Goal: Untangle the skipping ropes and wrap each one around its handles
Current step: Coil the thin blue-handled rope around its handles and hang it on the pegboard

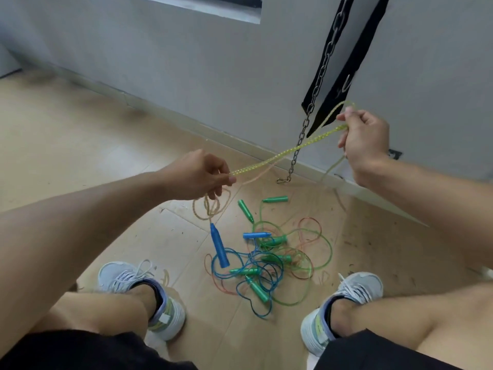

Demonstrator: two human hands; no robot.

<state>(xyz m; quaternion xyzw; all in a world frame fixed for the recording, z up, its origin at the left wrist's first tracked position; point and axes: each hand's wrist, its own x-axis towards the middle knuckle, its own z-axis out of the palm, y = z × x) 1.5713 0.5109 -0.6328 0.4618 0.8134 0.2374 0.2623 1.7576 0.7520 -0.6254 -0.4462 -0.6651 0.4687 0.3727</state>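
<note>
Bare knees and black shorts [80, 351] nearest the lens, grey trainers [138, 287] planted either side of the work. Beyond them, wooden floor [66, 145] and grey wall [186, 62], with a black strap and steel chain [301, 137] hanging down to the skirting.

Between the feet, a tangled pile of ropes [269, 265] on the floor: blue, green and red cords looped through one another, several green handles and one blue handle [256, 235] lying among them. Well apart from any hand.

Above the pile, a yellow rope [282, 153] stretched taut, long axis running from lower left up to upper right. Left hand [197, 176] lower and nearer the pile, grip narrow, fingers pinching the cord; below it, slack yellow coils [210, 206] and a second blue handle [219, 247] dangling tip-down over the pile's left edge. Right hand [362, 140] higher and further out, grip closed round a doubled bight of the same cord, one strand trailing down behind the wrist, blurred.

Judging from this: yellow rope mostly lifted free, its far end not visible, possibly caught in the pile. Next move likely feeding cord from right towards left, gathering at the dangling handle. Risk: handle swinging back into the blue loops.
</note>
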